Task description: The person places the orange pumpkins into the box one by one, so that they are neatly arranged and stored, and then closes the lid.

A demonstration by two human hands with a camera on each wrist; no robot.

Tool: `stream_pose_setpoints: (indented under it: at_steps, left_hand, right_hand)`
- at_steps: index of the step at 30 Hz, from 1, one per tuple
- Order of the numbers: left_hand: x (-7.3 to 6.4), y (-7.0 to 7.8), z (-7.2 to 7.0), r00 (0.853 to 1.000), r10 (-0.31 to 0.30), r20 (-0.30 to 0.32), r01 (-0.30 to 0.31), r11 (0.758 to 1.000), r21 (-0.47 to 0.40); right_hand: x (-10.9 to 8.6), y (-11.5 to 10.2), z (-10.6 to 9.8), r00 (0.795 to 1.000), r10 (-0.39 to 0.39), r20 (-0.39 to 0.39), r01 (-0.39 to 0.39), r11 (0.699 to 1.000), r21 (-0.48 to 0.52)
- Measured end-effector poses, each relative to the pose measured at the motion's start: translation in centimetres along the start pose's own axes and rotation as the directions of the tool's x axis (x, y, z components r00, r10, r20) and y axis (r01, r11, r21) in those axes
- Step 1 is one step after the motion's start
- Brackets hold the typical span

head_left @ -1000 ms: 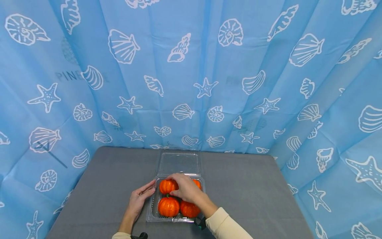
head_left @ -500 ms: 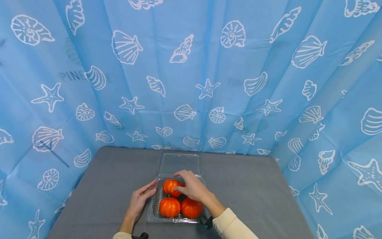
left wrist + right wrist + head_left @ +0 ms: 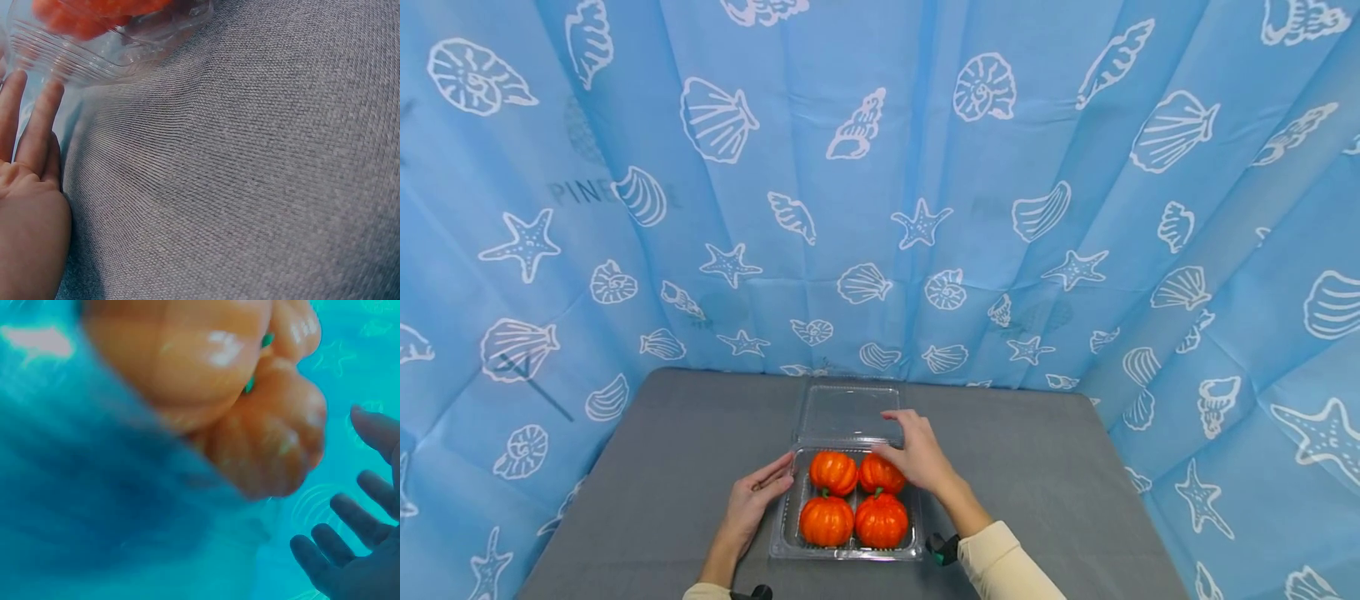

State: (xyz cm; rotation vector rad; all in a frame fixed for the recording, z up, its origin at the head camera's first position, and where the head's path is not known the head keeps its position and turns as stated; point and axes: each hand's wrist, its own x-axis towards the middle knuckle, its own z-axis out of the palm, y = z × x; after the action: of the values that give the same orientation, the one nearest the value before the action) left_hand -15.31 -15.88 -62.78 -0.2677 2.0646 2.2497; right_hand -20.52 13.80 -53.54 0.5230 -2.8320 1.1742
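Note:
A clear plastic clamshell box lies with its lid folded back, holding several small orange pumpkins in two rows. The back row has a left pumpkin and a right pumpkin; the front row has a left pumpkin and a right pumpkin. My left hand rests its extended fingers against the box's left side; the left wrist view shows the fingertips at the ribbed wall. Above the back right corner is my right hand, fingers spread and holding nothing. In the right wrist view this hand appears apart from the pumpkins.
The transparent lid reaches back towards the table's far edge. A grey cloth covers the table. Behind and at the sides hangs a blue curtain with white seashell and starfish prints.
My right hand has let go of the back left pumpkin and moved right, uncovering the back right one. That back left pumpkin shifted slightly right. The left hand has stayed at the box.

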Motion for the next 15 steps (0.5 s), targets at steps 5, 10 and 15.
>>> stream_pose_setpoints:
  at_steps: [5,10,15]
  left_hand:
    - [-0.1,0.0,0.0,1.0,0.003,0.005,-0.003,1.0,0.002]
    - [-0.1,-0.1,0.0,1.0,0.009,0.005,-0.009,1.0,-0.001]
    - [0.0,-0.2,0.0,1.0,0.009,0.0,-0.009,1.0,0.005]
  right_hand:
    - [0.0,1.7,0.0,0.996,0.06,-0.068,-0.059,0.998,0.028]
    - [0.0,3.3,0.2,0.988,0.118,-0.104,-0.112,0.991,0.068]
    - [-0.2,4.4,0.5,0.985,0.148,-0.094,-0.139,0.986,0.097]
